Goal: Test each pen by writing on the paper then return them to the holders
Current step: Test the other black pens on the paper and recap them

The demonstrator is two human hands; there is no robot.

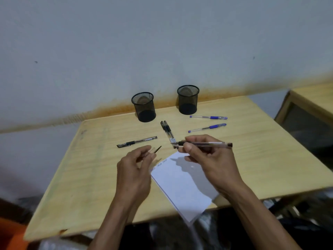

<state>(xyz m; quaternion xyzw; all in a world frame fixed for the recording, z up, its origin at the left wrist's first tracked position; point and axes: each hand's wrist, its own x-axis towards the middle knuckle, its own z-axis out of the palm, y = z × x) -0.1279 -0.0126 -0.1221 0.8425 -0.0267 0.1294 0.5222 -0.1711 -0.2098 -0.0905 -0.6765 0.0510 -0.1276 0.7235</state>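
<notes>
Black ink shows inside the clear pen (204, 143) that the right hand (207, 159) pinches between thumb and fingers, level above the top corner of the paper (182, 184), its bare tip pointing left. That hold looks like a pause between uncapping and writing, the nib free and near the sheet. The left hand (137, 168) hovers just beside the sheet, its fingertips (150, 152) pressed onto a small clear cap with a dark clip (156, 150), probably kept off so it can go back on after the test.

On the wooden table (90, 168), a faint line of writing sits along the paper's upper edge. Beyond the hands lie two black pens (166, 130) side by side, another black pen (137, 142) to the left, and two blue pens (208, 123) to the right. Both mesh holders (144, 107) stand empty near the wall, likely waiting for tested pens.
</notes>
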